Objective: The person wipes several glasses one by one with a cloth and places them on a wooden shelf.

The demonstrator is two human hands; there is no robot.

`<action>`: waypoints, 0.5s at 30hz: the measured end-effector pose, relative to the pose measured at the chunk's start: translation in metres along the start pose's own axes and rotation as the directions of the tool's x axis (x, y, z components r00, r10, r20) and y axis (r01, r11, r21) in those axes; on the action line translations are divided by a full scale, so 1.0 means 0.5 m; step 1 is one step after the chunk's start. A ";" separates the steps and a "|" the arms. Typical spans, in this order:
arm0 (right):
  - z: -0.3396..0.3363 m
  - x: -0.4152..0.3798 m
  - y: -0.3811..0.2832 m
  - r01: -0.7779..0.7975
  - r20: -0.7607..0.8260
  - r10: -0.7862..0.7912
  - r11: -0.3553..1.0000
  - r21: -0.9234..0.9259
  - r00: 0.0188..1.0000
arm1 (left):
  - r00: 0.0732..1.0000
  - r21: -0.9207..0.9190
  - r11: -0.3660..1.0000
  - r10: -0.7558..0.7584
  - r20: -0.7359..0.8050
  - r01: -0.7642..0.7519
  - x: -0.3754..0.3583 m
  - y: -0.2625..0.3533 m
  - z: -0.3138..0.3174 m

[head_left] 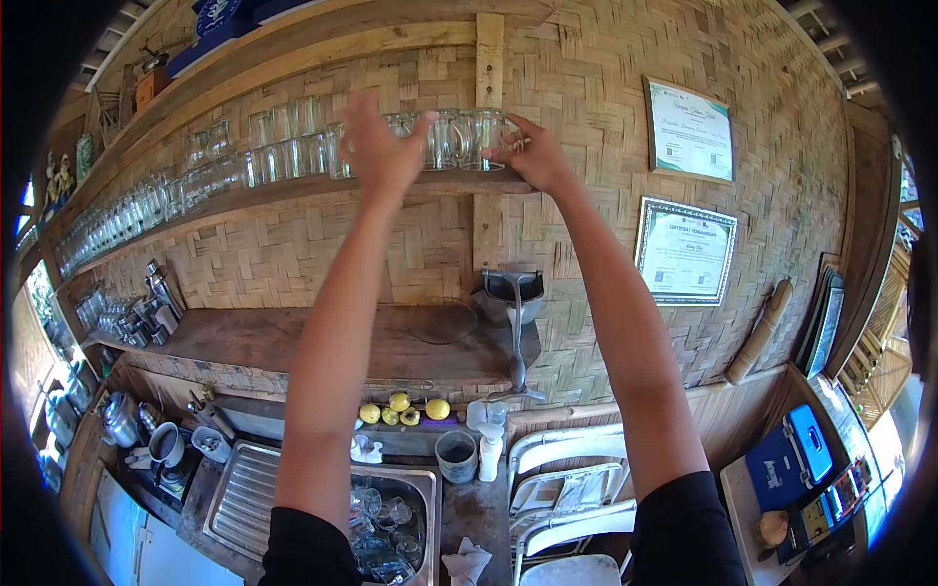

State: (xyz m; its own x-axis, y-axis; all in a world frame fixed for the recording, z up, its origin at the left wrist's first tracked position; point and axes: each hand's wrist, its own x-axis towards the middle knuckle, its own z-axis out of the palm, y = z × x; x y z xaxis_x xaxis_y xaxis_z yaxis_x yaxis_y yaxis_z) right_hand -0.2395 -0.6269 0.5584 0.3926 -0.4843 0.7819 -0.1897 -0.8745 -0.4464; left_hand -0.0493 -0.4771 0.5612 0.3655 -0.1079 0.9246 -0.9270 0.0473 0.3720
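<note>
- While the left hand [383, 151] stands with fingers and thumb spread before the row of glass mugs [288, 159], it hides those behind it; whether it touches any, I cannot tell.
- The right hand [532, 156] has thumb and forefinger bent around the right side of the end glass mug [482, 140], upright at the right end of the wooden shelf [459, 185]; whether they pinch it or merely touch, I cannot tell.
- The left forearm [337, 332] covers part of the steel sink [434, 508], where clear glassware [396, 513] overlaps too much to count.
- White folding chairs [572, 488] run off the bottom edge.
- Two framed certificates [690, 132] hang right of the shelf, their small print unreadable.
</note>
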 end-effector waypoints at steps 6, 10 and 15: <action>-0.001 -0.031 -0.042 0.046 -0.074 -0.055 0.992 -0.118 0.996 | 0.966 0.207 0.968 -0.181 0.182 0.142 0.052 -0.187 -0.069; 0.012 -0.025 -0.056 -0.067 -0.043 0.058 0.968 -0.242 0.997 | 0.911 0.326 0.931 -0.270 0.310 0.165 0.042 -0.130 -0.085; 0.024 0.000 -0.056 -0.168 0.031 0.185 0.942 -0.292 0.982 | 0.912 0.305 0.940 -0.251 0.325 0.150 0.039 -0.128 -0.110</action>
State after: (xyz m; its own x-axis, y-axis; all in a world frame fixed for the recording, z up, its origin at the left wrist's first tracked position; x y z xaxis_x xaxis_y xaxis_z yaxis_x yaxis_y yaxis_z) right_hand -0.2231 -0.6020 0.5658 0.3783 -0.6366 0.6720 -0.5072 -0.7498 -0.4248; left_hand 0.0216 -0.4276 0.5600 0.5384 -0.4328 0.7231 -0.8427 -0.2746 0.4631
